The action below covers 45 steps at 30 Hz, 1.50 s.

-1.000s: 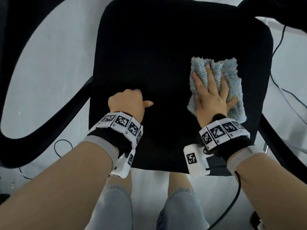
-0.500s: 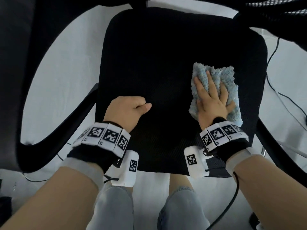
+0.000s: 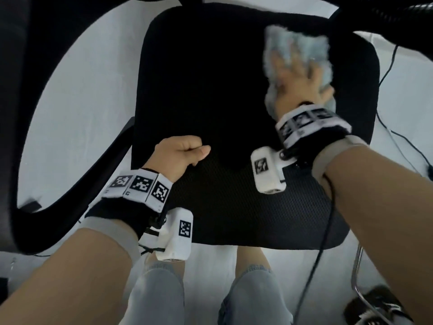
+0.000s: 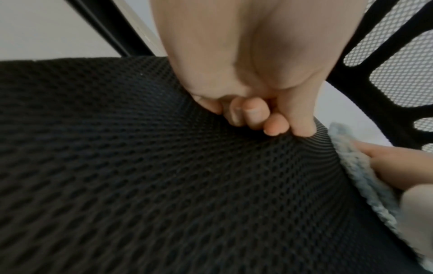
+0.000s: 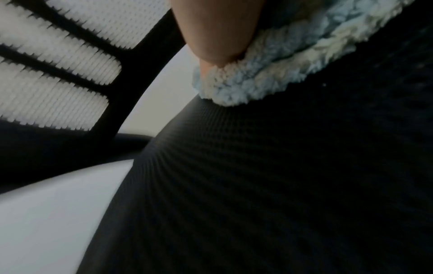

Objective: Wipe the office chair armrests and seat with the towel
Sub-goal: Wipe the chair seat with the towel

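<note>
The black mesh seat (image 3: 222,90) of the office chair fills the middle of the head view. A fluffy light-blue towel (image 3: 297,48) lies on its far right part, blurred by motion. My right hand (image 3: 295,73) presses flat on the towel with its fingers spread. My left hand (image 3: 180,153) rests on the seat's near left part as a fist with nothing in it. In the left wrist view its curled fingers (image 4: 253,116) touch the mesh (image 4: 164,185), and the towel (image 4: 365,178) shows at the right. In the right wrist view the towel's edge (image 5: 269,74) lies on the seat (image 5: 281,185).
A black armrest (image 3: 70,195) curves at the left and another (image 3: 386,26) crosses the top right. The mesh backrest (image 4: 398,83) stands behind the seat. Cables (image 3: 398,137) lie on the pale floor at the right. A caster (image 3: 375,308) and my jeans-clad legs (image 3: 159,296) are below.
My right hand has slid the towel away from me toward the back right of the seat. The left fist has stayed on the seat near the front.
</note>
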Each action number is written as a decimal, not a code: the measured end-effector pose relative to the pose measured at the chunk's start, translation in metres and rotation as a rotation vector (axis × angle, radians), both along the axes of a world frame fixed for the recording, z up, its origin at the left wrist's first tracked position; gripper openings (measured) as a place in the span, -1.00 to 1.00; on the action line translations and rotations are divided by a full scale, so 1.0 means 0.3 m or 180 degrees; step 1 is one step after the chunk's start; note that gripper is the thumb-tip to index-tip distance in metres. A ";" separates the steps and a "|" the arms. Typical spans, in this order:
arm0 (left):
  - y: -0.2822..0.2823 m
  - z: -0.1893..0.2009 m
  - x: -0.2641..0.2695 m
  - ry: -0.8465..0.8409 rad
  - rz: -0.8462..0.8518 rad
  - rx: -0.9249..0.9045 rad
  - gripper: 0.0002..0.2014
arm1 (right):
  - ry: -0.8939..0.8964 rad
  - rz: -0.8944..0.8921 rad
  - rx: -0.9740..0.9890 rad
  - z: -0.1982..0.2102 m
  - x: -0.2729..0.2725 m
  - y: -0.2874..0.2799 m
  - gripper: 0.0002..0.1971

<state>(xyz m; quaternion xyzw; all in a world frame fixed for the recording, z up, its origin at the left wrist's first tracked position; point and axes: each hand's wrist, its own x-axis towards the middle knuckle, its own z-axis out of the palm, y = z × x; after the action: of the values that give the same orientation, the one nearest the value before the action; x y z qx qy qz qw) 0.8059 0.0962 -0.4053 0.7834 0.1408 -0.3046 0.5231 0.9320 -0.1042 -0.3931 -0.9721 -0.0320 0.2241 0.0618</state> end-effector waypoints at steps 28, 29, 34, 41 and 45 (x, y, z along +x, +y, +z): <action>0.016 -0.018 0.017 0.0481 0.0075 -0.0490 -0.59 | 0.0533 -0.0308 0.0339 0.024 -0.148 0.080 -0.37; 0.011 -0.020 0.016 0.0494 0.0121 -0.0487 -0.60 | 0.0641 0.0268 0.0404 0.027 -0.202 0.113 -0.39; -0.018 -0.014 0.014 0.0467 0.0154 0.0004 -0.63 | 0.0689 0.1580 0.0345 0.025 -0.208 0.005 -0.34; -0.148 0.076 0.023 -0.0200 0.0101 0.1653 -0.69 | 0.0685 -0.0751 0.0186 0.057 -0.120 -0.116 -0.30; -0.284 0.074 0.019 -0.0022 -0.0641 0.1837 0.17 | 0.0888 0.1204 0.0407 0.052 -0.275 -0.087 -0.39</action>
<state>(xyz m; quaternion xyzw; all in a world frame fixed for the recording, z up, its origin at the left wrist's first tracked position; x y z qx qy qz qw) 0.8117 0.0111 -0.3830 0.9107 0.1414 -0.2997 0.2466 0.8495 -0.1301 -0.3777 -0.9025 -0.2186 0.3614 0.0839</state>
